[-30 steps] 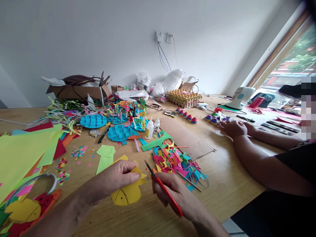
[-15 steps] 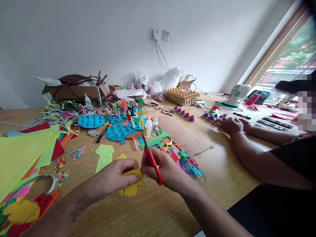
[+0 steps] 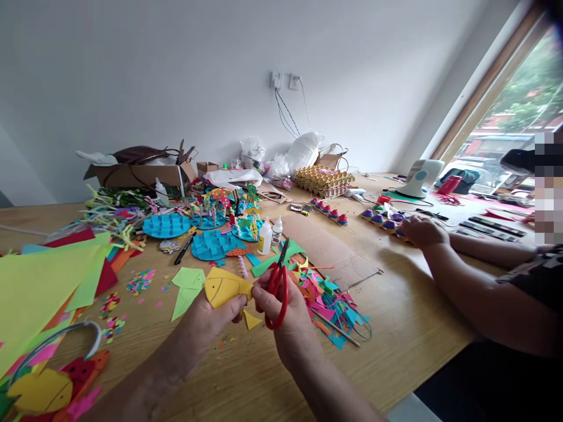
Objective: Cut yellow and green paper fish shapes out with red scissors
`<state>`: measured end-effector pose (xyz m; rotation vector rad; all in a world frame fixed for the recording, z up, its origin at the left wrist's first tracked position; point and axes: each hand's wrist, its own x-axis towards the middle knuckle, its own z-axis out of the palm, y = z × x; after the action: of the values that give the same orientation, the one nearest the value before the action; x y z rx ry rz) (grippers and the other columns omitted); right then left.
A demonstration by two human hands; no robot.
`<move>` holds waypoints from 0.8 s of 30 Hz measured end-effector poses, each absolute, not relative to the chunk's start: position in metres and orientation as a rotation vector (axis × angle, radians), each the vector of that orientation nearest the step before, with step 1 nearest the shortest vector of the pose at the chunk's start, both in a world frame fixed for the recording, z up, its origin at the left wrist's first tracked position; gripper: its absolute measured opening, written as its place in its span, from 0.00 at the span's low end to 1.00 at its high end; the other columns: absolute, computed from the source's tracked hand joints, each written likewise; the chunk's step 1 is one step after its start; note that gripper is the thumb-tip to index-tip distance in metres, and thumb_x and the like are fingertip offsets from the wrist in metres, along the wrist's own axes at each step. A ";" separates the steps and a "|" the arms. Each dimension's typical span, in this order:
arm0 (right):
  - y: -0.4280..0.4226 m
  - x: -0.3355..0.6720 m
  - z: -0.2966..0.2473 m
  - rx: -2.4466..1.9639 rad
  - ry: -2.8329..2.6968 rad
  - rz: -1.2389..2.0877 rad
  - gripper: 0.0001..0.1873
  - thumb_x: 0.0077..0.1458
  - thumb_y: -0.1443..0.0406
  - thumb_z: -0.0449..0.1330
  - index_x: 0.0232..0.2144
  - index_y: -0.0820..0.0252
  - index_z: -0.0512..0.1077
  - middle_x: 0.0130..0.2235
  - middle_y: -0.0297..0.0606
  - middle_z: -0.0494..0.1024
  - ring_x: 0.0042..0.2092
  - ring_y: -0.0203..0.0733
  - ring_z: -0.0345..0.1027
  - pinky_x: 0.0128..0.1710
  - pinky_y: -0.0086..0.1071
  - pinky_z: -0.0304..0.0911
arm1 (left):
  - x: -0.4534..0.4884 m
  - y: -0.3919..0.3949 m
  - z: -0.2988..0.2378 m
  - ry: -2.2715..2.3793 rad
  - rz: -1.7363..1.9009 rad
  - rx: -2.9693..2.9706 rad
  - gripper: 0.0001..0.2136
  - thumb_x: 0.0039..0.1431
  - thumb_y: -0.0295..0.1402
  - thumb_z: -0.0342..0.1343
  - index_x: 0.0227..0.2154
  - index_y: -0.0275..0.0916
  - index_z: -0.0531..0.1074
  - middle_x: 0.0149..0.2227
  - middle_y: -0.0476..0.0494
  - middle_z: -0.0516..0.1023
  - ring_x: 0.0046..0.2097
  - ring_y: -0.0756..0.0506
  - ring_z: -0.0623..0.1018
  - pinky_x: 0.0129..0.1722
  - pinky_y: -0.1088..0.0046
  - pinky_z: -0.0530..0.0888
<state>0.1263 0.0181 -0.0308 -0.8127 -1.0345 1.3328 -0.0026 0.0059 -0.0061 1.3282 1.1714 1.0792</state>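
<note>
1 yellow paper fish (image 3: 224, 287) is held above the desk (image 3: 237, 375), pinched in the grip of the left hand (image 3: 217, 316). Its narrow end is touched by the right hand (image 3: 297, 325), in whose grip red-handled scissors (image 3: 285, 296) are clasped, blades pointed away. Bright paper scraps (image 3: 323, 302) are heaped to the right; 2 white bottles (image 3: 264, 239) are stood beyond.

The left hand (image 3: 214, 313) pinches a yellow paper fish (image 3: 224, 287), and the right hand (image 3: 295, 323) grips red-handled scissors (image 3: 285, 293) and touches the fish's tail. On the tabletop (image 3: 237, 375), two glue bottles (image 3: 265, 237) stand beyond the hands, pale green paper (image 3: 185, 293) lies just past the left one, paper scraps (image 3: 325, 299) heap beside the right, with a co-worker's hand (image 3: 424, 231) farther right
</note>
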 end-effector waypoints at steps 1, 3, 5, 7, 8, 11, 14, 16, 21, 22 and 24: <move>0.018 0.126 -0.030 -0.826 -1.049 1.348 0.13 0.42 0.63 0.63 0.29 0.60 0.64 0.25 0.29 0.66 0.26 0.33 0.56 0.25 0.25 0.53 | -0.002 0.006 -0.004 1.193 1.096 1.320 0.08 0.47 0.34 0.55 0.16 0.39 0.66 0.21 0.52 0.67 0.27 0.48 0.66 0.29 0.73 0.65; 0.018 0.127 -0.029 -0.853 -1.085 1.368 0.13 0.40 0.63 0.64 0.28 0.60 0.64 0.25 0.29 0.66 0.25 0.33 0.56 0.25 0.25 0.53 | -0.003 0.006 -0.001 1.206 1.109 1.302 0.08 0.45 0.34 0.55 0.16 0.39 0.67 0.21 0.52 0.67 0.27 0.48 0.66 0.28 0.73 0.65; 0.019 0.129 -0.027 -0.870 -1.112 1.367 0.14 0.40 0.62 0.64 0.28 0.60 0.64 0.25 0.29 0.66 0.25 0.33 0.56 0.24 0.25 0.53 | -0.004 0.007 0.000 1.203 1.118 1.285 0.07 0.45 0.33 0.55 0.16 0.39 0.67 0.20 0.52 0.67 0.27 0.49 0.66 0.28 0.73 0.65; 0.017 0.130 -0.024 -0.885 -1.136 1.353 0.14 0.41 0.62 0.63 0.28 0.60 0.64 0.24 0.28 0.66 0.25 0.32 0.56 0.24 0.25 0.53 | -0.005 0.007 -0.001 1.200 1.131 1.269 0.06 0.44 0.33 0.55 0.17 0.39 0.67 0.20 0.53 0.68 0.26 0.49 0.66 0.28 0.73 0.65; 0.016 0.131 -0.023 -0.898 -1.164 1.347 0.13 0.43 0.61 0.62 0.28 0.60 0.63 0.24 0.29 0.66 0.25 0.32 0.56 0.24 0.25 0.53 | -0.006 0.007 -0.001 1.197 1.140 1.258 0.05 0.44 0.32 0.55 0.17 0.39 0.67 0.20 0.53 0.68 0.27 0.49 0.67 0.28 0.73 0.65; 0.009 0.132 -0.022 -0.945 -1.300 1.350 0.12 0.50 0.58 0.56 0.24 0.61 0.62 0.22 0.30 0.65 0.24 0.33 0.56 0.24 0.25 0.53 | -0.008 0.006 -0.002 1.147 1.180 1.200 0.05 0.46 0.33 0.55 0.20 0.39 0.68 0.22 0.52 0.70 0.28 0.49 0.68 0.29 0.73 0.67; -0.002 0.132 -0.027 -0.992 -1.398 1.383 0.17 0.54 0.55 0.50 0.20 0.60 0.59 0.18 0.28 0.60 0.21 0.32 0.52 0.21 0.25 0.50 | -0.009 0.004 -0.002 1.053 1.220 1.101 0.06 0.49 0.34 0.55 0.22 0.38 0.69 0.23 0.51 0.71 0.29 0.48 0.70 0.31 0.72 0.69; -0.008 0.130 -0.032 -1.026 -1.446 1.403 0.17 0.54 0.55 0.49 0.20 0.59 0.57 0.16 0.27 0.58 0.20 0.31 0.50 0.20 0.25 0.48 | -0.009 0.003 -0.002 1.014 1.256 1.026 0.05 0.49 0.34 0.56 0.24 0.38 0.70 0.24 0.50 0.73 0.30 0.48 0.71 0.31 0.72 0.70; -0.015 0.127 -0.044 -1.010 -1.562 1.355 0.19 0.55 0.54 0.47 0.18 0.58 0.55 0.16 0.26 0.54 0.20 0.31 0.48 0.19 0.26 0.45 | -0.005 0.000 -0.005 0.951 1.314 0.910 0.05 0.49 0.32 0.58 0.28 0.36 0.72 0.27 0.49 0.75 0.30 0.49 0.72 0.30 0.74 0.71; -0.015 0.127 -0.045 -1.000 -1.572 1.337 0.20 0.56 0.55 0.47 0.18 0.58 0.54 0.17 0.26 0.53 0.20 0.31 0.48 0.19 0.26 0.45 | -0.005 -0.001 -0.005 0.940 1.320 0.899 0.05 0.50 0.32 0.58 0.29 0.36 0.72 0.27 0.49 0.75 0.30 0.49 0.72 0.30 0.74 0.71; -0.015 0.126 -0.047 -0.983 -1.579 1.325 0.20 0.57 0.55 0.46 0.17 0.58 0.54 0.17 0.27 0.54 0.21 0.31 0.48 0.19 0.26 0.45 | -0.004 -0.001 -0.006 0.923 1.329 0.872 0.04 0.50 0.31 0.58 0.29 0.36 0.73 0.28 0.48 0.76 0.30 0.49 0.73 0.30 0.74 0.72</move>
<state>0.1259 -0.0151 -0.0465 -0.9827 -1.5789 1.3251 -0.0040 -0.0006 -0.0064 0.8719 0.9235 1.3289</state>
